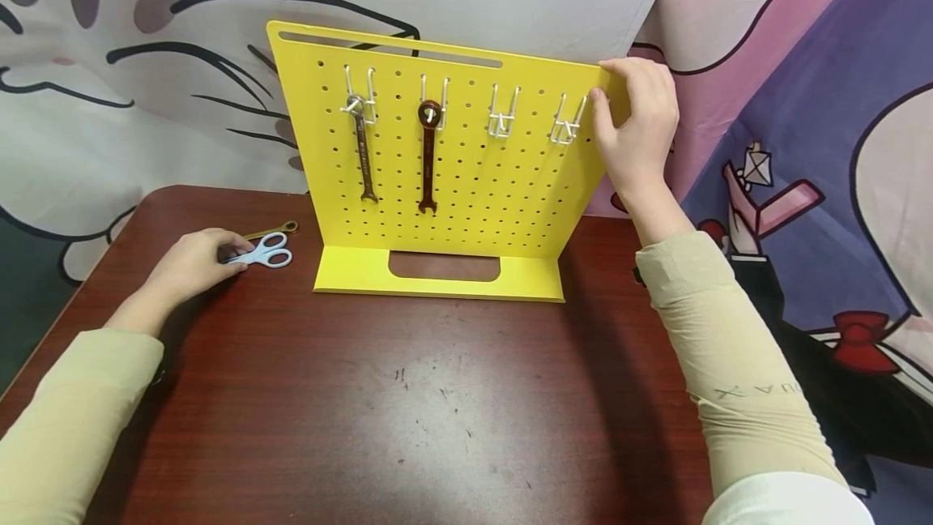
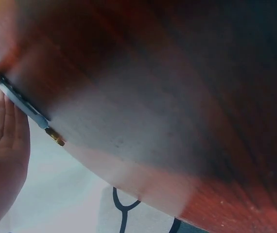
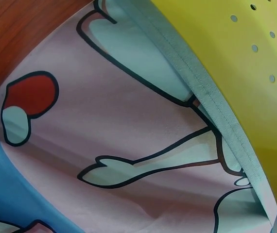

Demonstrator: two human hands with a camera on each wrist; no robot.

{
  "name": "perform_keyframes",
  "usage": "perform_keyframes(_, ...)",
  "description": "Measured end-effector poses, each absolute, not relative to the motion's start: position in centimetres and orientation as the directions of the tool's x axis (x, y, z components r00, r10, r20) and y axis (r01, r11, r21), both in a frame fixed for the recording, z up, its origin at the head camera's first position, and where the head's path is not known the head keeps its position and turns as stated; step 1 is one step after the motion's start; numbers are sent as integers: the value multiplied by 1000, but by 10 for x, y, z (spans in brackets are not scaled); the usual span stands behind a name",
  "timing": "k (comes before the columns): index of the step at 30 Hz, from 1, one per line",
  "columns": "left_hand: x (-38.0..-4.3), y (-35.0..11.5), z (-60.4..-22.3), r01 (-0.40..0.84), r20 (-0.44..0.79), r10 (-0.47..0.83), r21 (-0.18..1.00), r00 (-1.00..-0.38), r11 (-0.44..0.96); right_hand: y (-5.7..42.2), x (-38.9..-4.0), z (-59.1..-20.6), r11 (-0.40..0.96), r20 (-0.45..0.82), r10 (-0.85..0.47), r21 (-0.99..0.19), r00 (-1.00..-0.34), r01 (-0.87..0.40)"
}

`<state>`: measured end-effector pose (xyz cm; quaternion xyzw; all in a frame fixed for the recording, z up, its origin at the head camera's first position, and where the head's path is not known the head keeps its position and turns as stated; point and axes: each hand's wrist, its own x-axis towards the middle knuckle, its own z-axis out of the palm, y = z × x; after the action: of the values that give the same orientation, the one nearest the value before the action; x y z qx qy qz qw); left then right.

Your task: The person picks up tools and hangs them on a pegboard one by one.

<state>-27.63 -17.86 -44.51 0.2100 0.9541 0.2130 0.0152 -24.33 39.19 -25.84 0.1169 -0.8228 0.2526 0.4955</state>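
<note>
My left hand (image 1: 191, 267) is at the table's left side, pinching a pair of scissors (image 1: 271, 250) at the blade end, their light blue handles pointing right. A gold-coloured wrench (image 1: 290, 227) lies just behind them, partly hidden by hand and scissors. In the left wrist view the scissors (image 2: 34, 115) show edge-on beside the fingers. My right hand (image 1: 645, 124) grips the upper right corner of a yellow pegboard (image 1: 466, 217), thumb on the front face. From its white hooks hang a silver wrench (image 1: 363, 152) and a dark reddish wrench (image 1: 428, 160).
Two white double hooks, a middle one (image 1: 501, 121) and a right one (image 1: 567, 128), carry nothing. The pegboard's base stands on the reddish-brown table (image 1: 437, 395) toward the back edge. A printed cartoon cloth (image 1: 204, 120) hangs close behind and to the right.
</note>
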Motion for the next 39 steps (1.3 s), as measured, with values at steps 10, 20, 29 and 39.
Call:
perform_keyframes(10,-279,-182,-446,344,29,393,546,-919,764,392,-243,-258,849,873,63,-302,-483,-435)
perform_keyframes(20,-279,-188,-448,305,-34,391,567,-920,765,392,-244,-259,847,874,57,-298,-483,-440)
perform_keyframes(29,-275,-184,-443,291,-66,390,556,-918,778,393,-243,-260,848,876,54,-294,-479,-442)
perform_keyframes(39,-268,-160,-435,277,-45,376,594,-926,755,393,-244,-260,847,879,52,-291,-475,-446)
